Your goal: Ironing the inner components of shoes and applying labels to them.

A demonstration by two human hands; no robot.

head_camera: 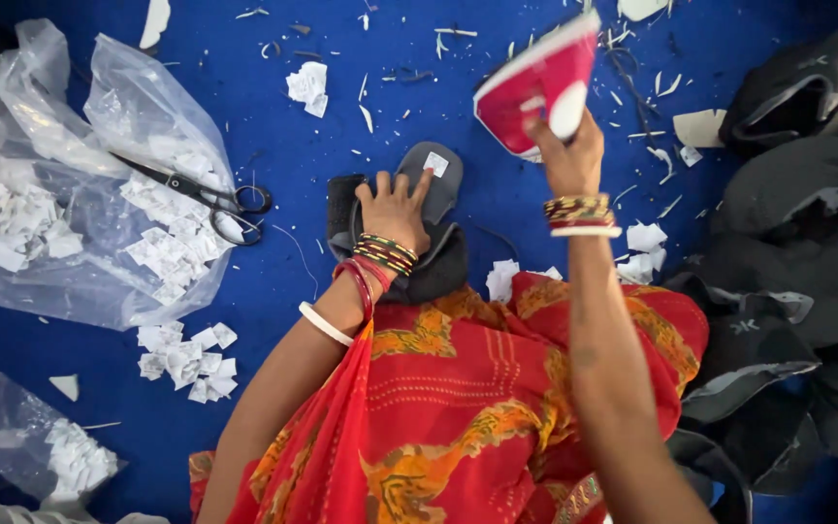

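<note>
While left hand (395, 206) presses grey insole (435, 180), right hand (570, 155) lifts pink iron (535, 82)

Garment workshop — scissors (208, 195), label scraps (189, 353), fabric pieces (795, 254)

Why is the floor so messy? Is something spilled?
Yes. Small white paper tags lie loose on the blue floor beside the clear plastic bag, and thin white scraps are scattered around. Black scissors rest on the bag.
</note>
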